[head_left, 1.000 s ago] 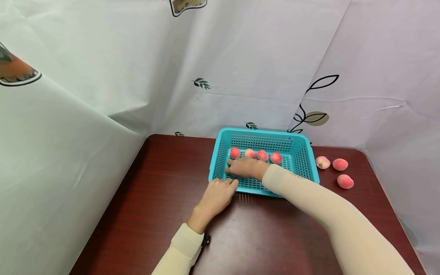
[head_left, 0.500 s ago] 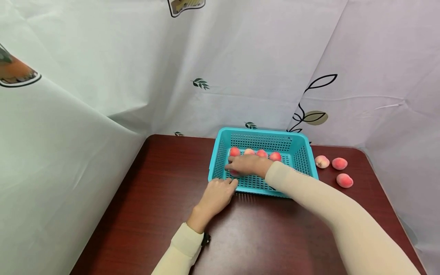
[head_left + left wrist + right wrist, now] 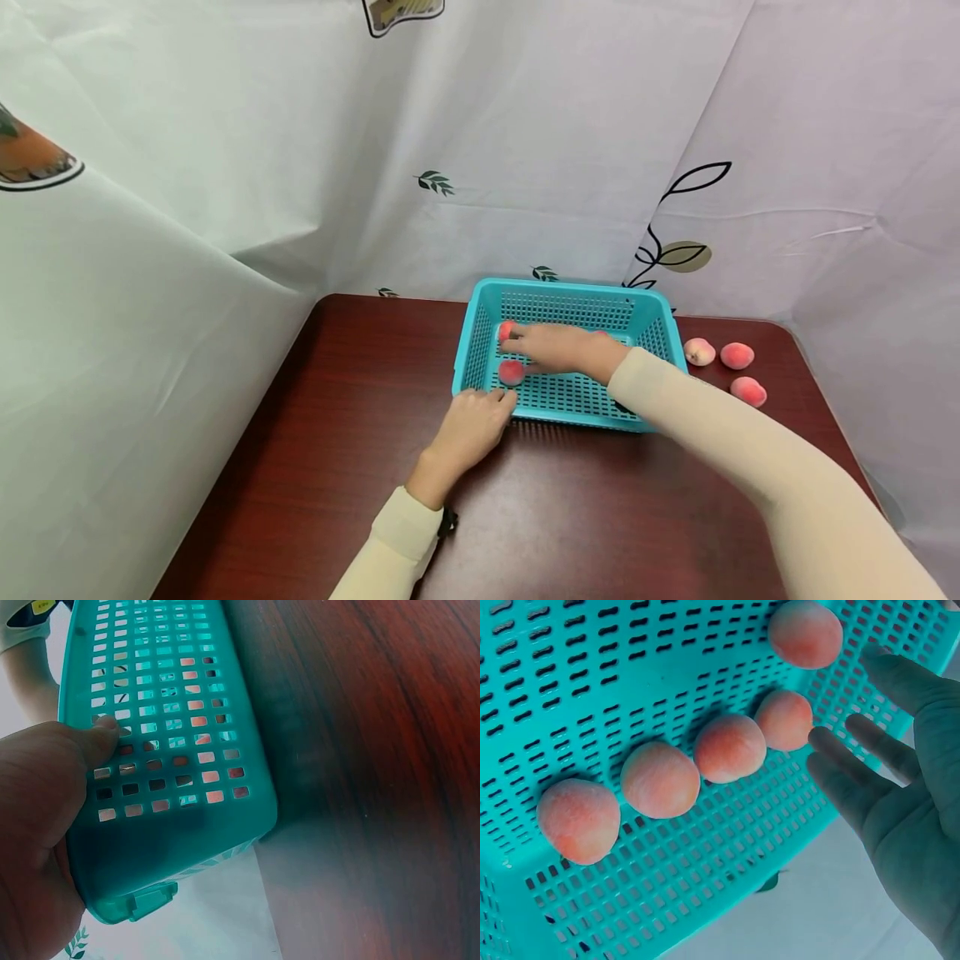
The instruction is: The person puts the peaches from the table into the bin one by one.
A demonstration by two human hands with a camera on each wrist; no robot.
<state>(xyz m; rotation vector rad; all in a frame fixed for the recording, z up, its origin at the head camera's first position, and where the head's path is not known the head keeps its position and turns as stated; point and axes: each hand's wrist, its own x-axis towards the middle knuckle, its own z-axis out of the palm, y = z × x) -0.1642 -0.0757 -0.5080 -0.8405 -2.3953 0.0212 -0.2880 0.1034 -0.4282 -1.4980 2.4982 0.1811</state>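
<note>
A dark reddish-brown wooden table (image 3: 315, 467) with rounded corners stands enclosed by creased white fabric sheets (image 3: 525, 125) printed with small green leaf sprigs (image 3: 435, 181) and a black-outlined plant motif (image 3: 678, 242).

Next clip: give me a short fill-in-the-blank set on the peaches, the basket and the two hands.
1. Inside the teal basket lie ____ peaches, four in a row and one apart.
2. On the table to the right of the basket lie ____ more peaches.
3. The left hand rests against the basket's ____ wall.
4. The right hand is over the basket with its fingers ____, holding nothing.

Missing words: five; three; near; open
</note>
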